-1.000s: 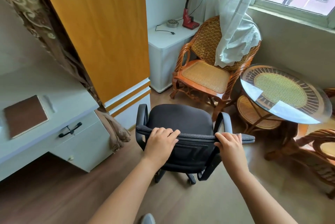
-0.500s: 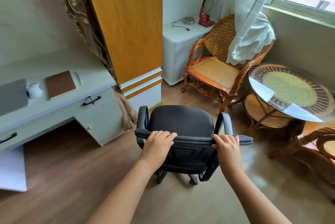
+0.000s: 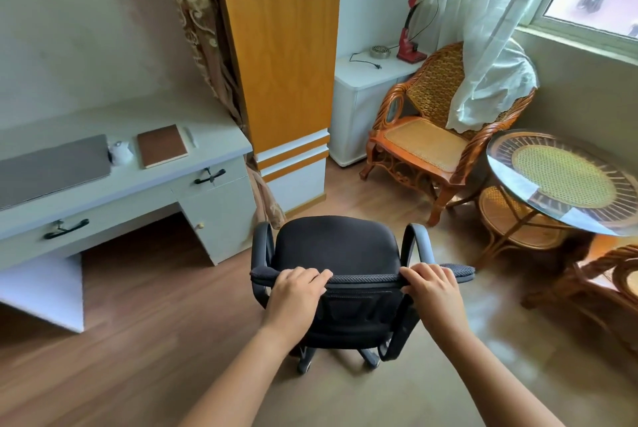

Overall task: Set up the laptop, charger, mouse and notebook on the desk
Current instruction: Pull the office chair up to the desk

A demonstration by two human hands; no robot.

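A pale grey desk (image 3: 221, 147) stands at the left. On it lie a closed grey laptop (image 3: 51, 167), a white mouse (image 3: 120, 152) to its right, a brown notebook (image 3: 162, 146) and a small white pen-like object (image 3: 190, 136). The charger is hidden. A black office chair (image 3: 336, 247) stands on the floor to the right of the desk. My left hand (image 3: 297, 292) and my right hand (image 3: 433, 292) both grip the top edge of its backrest.
An orange and white wardrobe (image 3: 279, 46) with a brown curtain (image 3: 203, 46) stands behind the desk's right end. A white cabinet (image 3: 366, 95) bears a red lamp (image 3: 412, 22). A wicker armchair (image 3: 435, 129) and a round glass table (image 3: 566, 181) fill the right side.
The view has swung left, so the desk with the laptop and mouse has come into sight. Both hands keep their hold on the chair's backrest.
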